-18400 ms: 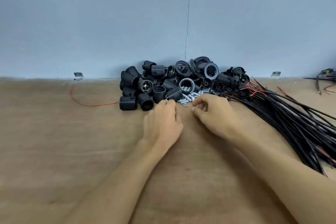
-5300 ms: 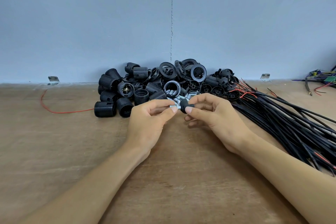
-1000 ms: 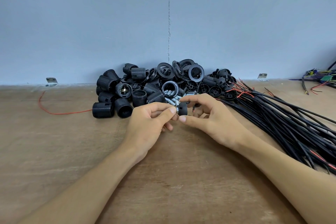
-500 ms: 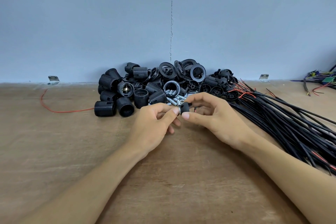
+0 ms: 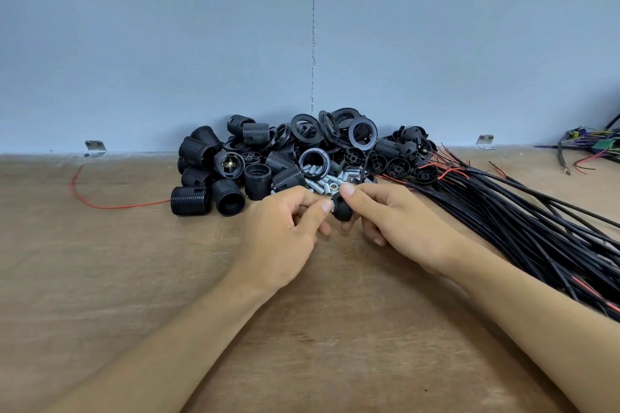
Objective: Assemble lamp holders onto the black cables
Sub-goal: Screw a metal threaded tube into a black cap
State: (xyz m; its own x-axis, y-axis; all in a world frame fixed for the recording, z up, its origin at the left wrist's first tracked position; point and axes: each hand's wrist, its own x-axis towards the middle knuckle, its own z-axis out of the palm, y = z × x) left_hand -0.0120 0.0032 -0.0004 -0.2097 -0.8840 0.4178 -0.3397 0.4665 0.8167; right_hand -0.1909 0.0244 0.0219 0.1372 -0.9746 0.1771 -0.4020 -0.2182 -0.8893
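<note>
Cap (image 5: pixel 342 211) of black plastic, small, smooth and dome-shaped, with a dull sheen, held just above the table (image 5: pixel 134 278) in front of the parts heap. Gripped by the right hand (image 5: pixel 399 221): one fingertip pressed on its top, the others curled beneath. Met from the other side by the left hand (image 5: pixel 281 231), thumb and forefinger nipped together against the cap's left end, remaining fingers curled toward the palm; anything between those two fingertips hidden from view.

Behind the hands, against the blue-grey wall (image 5: pixel 167 43), a heap of black lamp holder parts (image 5: pixel 268 164). Ribbed, threaded sleeves on their sides at the left, some with open mouths toward the camera, one with brass contacts inside. Flat collar rings (image 5: pixel 362 134) stacked on edge at the top. More small domed caps at the right. Short silvery threaded tubes (image 5: pixel 322 179) scattered at the foot of the heap, just beyond the fingertips, a few inside one ring.

To the right, a thick bundle of black cables (image 5: pixel 523 221) fanning across the table toward the near right edge, stripped red and black ends pointing at the heap and reaching its right side. Thin red wire (image 5: pixel 110 206) looping on the table left of the heap. Two metal brackets (image 5: pixel 95 145) at the joint of table and wall. Tangle of coloured wires (image 5: pixel 593 151) at the far right.
</note>
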